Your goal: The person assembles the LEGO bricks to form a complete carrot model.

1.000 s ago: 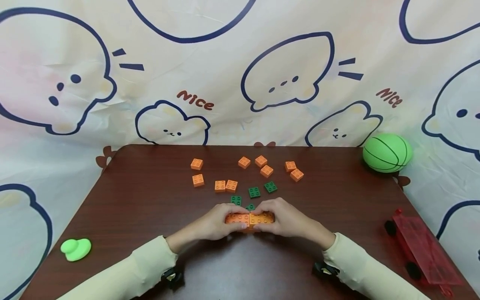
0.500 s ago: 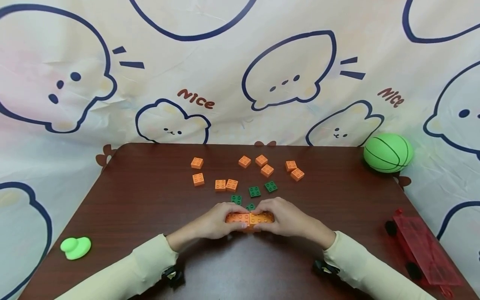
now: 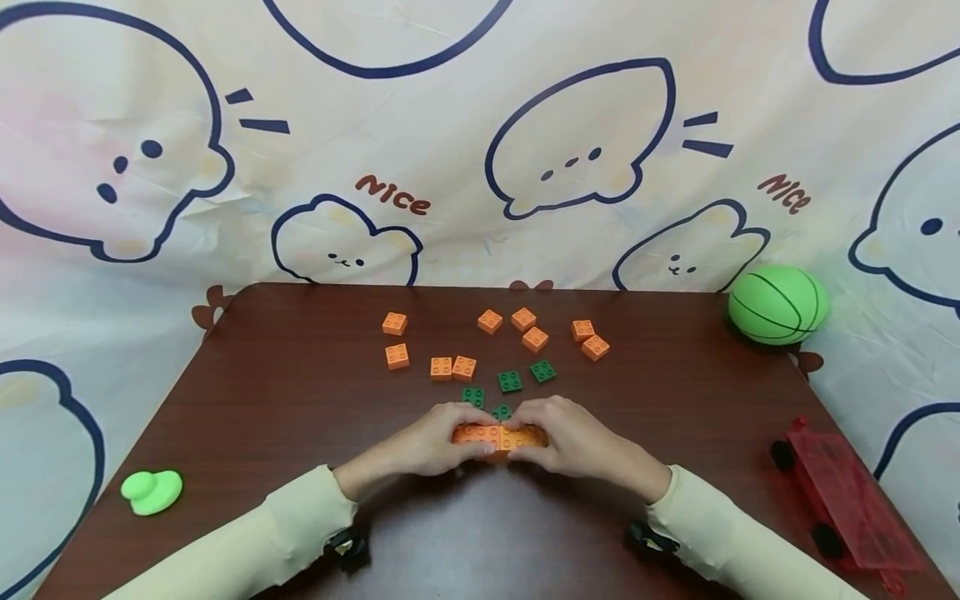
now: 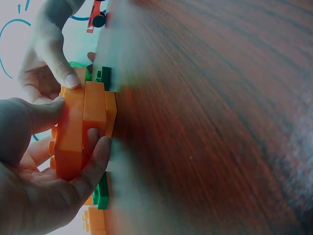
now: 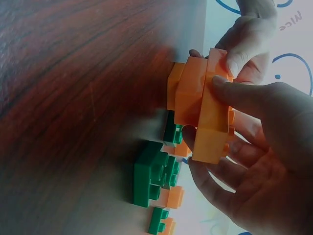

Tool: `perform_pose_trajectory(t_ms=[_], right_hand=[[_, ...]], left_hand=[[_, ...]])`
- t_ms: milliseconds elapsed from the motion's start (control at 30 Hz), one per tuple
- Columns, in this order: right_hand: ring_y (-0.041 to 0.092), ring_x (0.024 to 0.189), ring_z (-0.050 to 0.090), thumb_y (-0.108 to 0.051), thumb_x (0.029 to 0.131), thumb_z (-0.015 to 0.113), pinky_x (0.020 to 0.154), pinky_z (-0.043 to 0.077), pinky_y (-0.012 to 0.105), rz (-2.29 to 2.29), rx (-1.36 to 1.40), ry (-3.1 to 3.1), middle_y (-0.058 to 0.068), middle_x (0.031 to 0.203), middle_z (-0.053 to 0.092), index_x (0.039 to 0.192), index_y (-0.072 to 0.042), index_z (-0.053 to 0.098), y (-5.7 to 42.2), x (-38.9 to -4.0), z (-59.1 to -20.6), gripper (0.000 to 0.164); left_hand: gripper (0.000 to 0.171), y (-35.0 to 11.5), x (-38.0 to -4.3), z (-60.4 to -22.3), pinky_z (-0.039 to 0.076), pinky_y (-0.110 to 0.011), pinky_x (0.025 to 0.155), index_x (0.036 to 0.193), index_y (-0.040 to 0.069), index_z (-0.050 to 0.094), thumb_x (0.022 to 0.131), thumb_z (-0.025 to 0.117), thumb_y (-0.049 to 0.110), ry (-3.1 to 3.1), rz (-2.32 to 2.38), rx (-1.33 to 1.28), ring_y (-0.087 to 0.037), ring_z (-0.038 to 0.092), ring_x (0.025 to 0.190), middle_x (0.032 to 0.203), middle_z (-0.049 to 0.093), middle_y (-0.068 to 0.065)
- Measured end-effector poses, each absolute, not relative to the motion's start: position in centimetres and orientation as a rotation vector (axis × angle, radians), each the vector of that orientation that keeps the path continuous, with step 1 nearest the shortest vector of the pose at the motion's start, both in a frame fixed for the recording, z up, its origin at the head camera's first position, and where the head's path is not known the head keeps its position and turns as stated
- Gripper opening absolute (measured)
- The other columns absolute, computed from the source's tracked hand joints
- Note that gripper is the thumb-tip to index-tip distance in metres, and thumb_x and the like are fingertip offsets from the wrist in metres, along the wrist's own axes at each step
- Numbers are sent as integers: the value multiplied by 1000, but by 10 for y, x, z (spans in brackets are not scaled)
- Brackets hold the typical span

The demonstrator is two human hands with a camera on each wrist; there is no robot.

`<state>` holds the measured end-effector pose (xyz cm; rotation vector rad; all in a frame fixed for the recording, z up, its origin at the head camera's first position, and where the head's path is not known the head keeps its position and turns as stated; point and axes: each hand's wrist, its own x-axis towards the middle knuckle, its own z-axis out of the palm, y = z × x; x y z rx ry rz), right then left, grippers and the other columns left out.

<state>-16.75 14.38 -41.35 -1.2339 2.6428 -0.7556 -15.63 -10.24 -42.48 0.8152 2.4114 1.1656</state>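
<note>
My left hand [image 3: 442, 442] grips the left end of an orange toy-brick stack, with thumb and fingers around a long orange brick [image 4: 71, 132]. From the other side, my right hand [image 3: 566, 433] grips a yellower orange brick [image 5: 212, 127] at the right end. These two bricks meet end to end as the stack's top layer. Below them is a shorter orange brick [image 5: 190, 93], and under that a narrower orange brick [image 5: 174, 90] is lowest, close to the table. Fingers cover parts of both ends. Just behind the stack lie small green bricks [image 3: 510, 382].
Several small orange bricks [image 3: 441, 368] are scattered farther back on the dark wooden table [image 3: 300, 400]. A green ball [image 3: 778, 304] sits at the back right corner, a red toy cart [image 3: 847, 500] along the right edge. Far left is a light green rounded object [image 3: 152, 492].
Both hands keep the same hold on the orange stack, and the loose bricks stay put. Only the head view has shifted slightly.
</note>
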Motion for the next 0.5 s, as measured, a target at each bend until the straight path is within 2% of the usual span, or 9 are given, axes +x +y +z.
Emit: perform_pose_trajectory(t_ms=[167, 333, 500], right_hand=[[2, 83, 61, -26, 89, 82, 72, 53, 18, -828, -1231, 2610, -6, 101, 74, 111, -15, 78, 144, -169, -416, 25], [3, 77, 54, -27, 88, 83, 66, 46, 17, -777, -1195, 2662, -9, 94, 68, 111, -15, 78, 143, -166, -417, 26], [4, 81, 59, -30, 90, 81, 69, 48, 21, -681, -1227, 2727, -6, 101, 73, 116, -15, 76, 143, -162, -418, 31]], left_hand=[[30, -103, -156, -425, 50, -23, 70, 127, 12, 71, 100, 69, 24, 2401, 1171, 815, -8, 57, 83, 109, 68, -3], [29, -101, -155, -423, 49, -23, 70, 127, 10, 72, 100, 69, 22, 2397, 1174, 808, -9, 56, 82, 108, 68, -3], [30, -100, -154, -423, 50, -23, 72, 127, 11, 72, 100, 69, 22, 2410, 1166, 778, -10, 58, 83, 108, 68, -2]])
